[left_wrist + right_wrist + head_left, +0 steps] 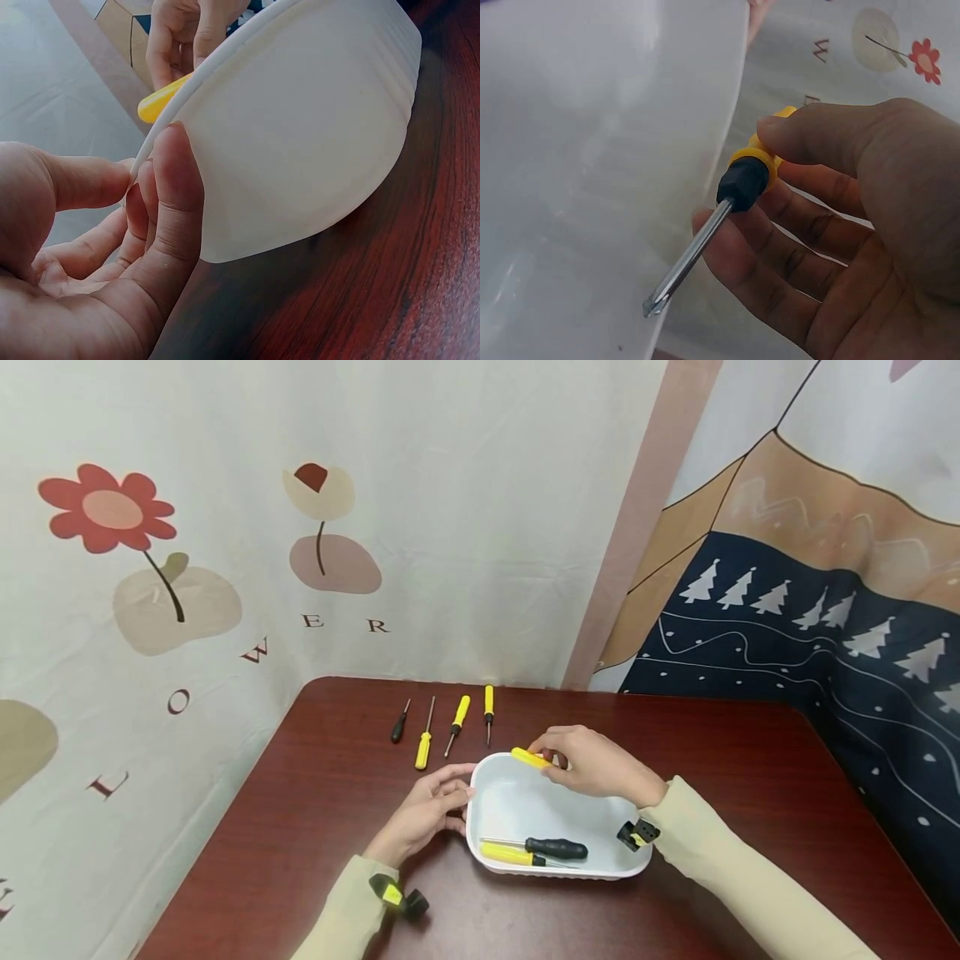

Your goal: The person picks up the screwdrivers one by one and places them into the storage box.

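Note:
My left hand (431,806) pinches the left rim of a white plastic tub (517,802), its thumb inside and fingers beneath in the left wrist view. Over the tub's far rim, my right hand (581,762) grips a yellow-and-black screwdriver (528,757) by the handle. Its bare shaft and cross-shaped tip (656,306) show in the right wrist view. Along the near wall inside the tub lie a black-handled screwdriver (557,847) and a yellow-handled screwdriver (507,853), side by side.
Behind the tub, several screwdrivers lie in a loose row on the dark red table (300,827): a small black one (399,727), a yellow one (423,749) and two yellow-and-black ones (460,714). A printed curtain (480,527) hangs at the table's far edge.

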{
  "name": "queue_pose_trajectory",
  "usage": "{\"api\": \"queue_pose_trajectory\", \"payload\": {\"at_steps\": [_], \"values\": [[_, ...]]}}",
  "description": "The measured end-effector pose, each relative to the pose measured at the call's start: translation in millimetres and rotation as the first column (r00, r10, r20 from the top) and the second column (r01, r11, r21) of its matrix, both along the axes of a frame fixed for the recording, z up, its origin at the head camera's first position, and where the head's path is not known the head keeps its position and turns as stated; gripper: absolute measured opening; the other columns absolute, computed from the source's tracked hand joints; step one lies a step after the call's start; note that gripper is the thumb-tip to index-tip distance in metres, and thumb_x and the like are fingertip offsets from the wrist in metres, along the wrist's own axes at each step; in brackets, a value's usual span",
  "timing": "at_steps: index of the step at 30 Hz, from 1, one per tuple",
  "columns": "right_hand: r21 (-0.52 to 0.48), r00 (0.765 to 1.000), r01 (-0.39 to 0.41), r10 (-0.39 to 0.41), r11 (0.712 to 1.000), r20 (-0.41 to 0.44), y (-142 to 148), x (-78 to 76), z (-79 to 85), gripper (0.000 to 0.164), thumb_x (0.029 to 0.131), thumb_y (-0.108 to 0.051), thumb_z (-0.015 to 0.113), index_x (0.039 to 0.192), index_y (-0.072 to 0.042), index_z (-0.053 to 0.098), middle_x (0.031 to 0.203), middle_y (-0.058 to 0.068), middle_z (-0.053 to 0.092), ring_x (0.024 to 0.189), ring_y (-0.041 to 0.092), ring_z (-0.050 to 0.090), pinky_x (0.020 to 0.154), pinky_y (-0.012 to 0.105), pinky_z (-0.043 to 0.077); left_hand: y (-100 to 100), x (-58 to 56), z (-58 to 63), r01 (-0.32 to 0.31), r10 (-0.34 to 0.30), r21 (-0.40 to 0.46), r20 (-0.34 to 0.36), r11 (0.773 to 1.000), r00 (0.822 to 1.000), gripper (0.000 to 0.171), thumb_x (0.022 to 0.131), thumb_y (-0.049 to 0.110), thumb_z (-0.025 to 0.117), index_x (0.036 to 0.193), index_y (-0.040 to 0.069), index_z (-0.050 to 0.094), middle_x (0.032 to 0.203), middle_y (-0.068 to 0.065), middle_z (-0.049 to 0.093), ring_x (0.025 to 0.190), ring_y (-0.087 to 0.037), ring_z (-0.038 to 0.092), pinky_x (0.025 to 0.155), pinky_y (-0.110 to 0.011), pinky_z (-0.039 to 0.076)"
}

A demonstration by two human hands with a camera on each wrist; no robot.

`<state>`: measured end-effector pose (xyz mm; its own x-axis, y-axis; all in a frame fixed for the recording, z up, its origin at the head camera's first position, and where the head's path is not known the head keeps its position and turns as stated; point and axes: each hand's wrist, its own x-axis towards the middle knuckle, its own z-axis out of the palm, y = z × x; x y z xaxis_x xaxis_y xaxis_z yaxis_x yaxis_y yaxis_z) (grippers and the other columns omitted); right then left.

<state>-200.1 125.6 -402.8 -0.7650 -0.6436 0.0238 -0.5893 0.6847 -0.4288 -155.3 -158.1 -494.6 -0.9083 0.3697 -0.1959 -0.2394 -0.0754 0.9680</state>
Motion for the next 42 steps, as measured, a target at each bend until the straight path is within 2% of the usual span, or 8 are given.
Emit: {"api": "queue_pose_trajectory", "payload": {"at_steps": [7, 12, 18, 27, 42], "values": [[0.022, 0.999, -0.048, 0.048, 0.999, 0.017, -6.2, 0.1, -8.6, 0.029, 0.091, -0.015, 0.077, 0.120, -0.015, 0.075, 0.104, -0.002, 0.071, 0.073, 0.009, 0.056, 0.058, 0.020, 0.050, 0.8, 0.5, -0.2, -0.001, 0.001, -0.004, -0.002, 1.000, 1.000, 0.050, 0.100, 0.007, 0.061, 0.148, 0.000, 0.046, 0.095, -0.008, 0.062, 0.077, -0.015, 0.062, 0.060, -0.029, 0.058], [0.033, 0.996, -0.090, 0.089, 0.995, 0.025, -10.0, -1.0, -14.0, 0.028, 0.091, -0.016, 0.077, 0.119, -0.016, 0.075, 0.096, -0.005, 0.068, 0.070, 0.007, 0.054, 0.057, 0.019, 0.047, 0.8, 0.8, -0.7, -0.001, 0.001, -0.003, 0.000, 1.000, 1.000, 0.050, 0.100, 0.006, 0.061, 0.148, 0.000, 0.046, 0.095, -0.007, 0.062, 0.077, -0.015, 0.062, 0.060, -0.029, 0.058], [0.063, 0.991, -0.114, 0.110, 0.991, 0.072, -16.8, -1.0, -17.8, 0.027, 0.090, -0.015, 0.077, 0.118, -0.016, 0.076, 0.090, -0.006, 0.066, 0.069, 0.007, 0.053, 0.058, 0.019, 0.046, 1.1, 0.9, -0.4, -0.009, 0.009, -0.014, 0.002, 1.000, 1.000, 0.049, 0.101, 0.006, 0.061, 0.148, 0.001, 0.047, 0.094, -0.007, 0.062, 0.075, -0.015, 0.062, 0.060, -0.029, 0.058], [0.116, 0.978, -0.180, 0.165, 0.977, 0.125, -26.1, -0.9, -29.6, 0.023, 0.093, -0.016, 0.074, 0.116, -0.016, 0.076, 0.083, -0.009, 0.065, 0.066, 0.005, 0.051, 0.059, 0.019, 0.045, 0.7, 0.6, -1.5, -0.005, 0.005, -0.013, -0.001, 1.000, 1.000, 0.050, 0.101, 0.006, 0.060, 0.148, 0.001, 0.046, 0.095, -0.007, 0.062, 0.075, -0.015, 0.062, 0.060, -0.029, 0.059], [0.167, 0.959, -0.261, 0.235, 0.951, 0.159, -39.0, 3.6, -37.3, 0.024, 0.091, -0.015, 0.073, 0.114, -0.016, 0.077, 0.078, -0.011, 0.061, 0.066, 0.004, 0.050, 0.062, 0.019, 0.045, 1.4, 1.4, 0.3, -0.009, 0.009, -0.010, 0.002, 1.000, 1.000, 0.051, 0.101, 0.006, 0.060, 0.149, 0.002, 0.045, 0.095, -0.005, 0.063, 0.080, -0.015, 0.064, 0.059, -0.029, 0.058]]}}
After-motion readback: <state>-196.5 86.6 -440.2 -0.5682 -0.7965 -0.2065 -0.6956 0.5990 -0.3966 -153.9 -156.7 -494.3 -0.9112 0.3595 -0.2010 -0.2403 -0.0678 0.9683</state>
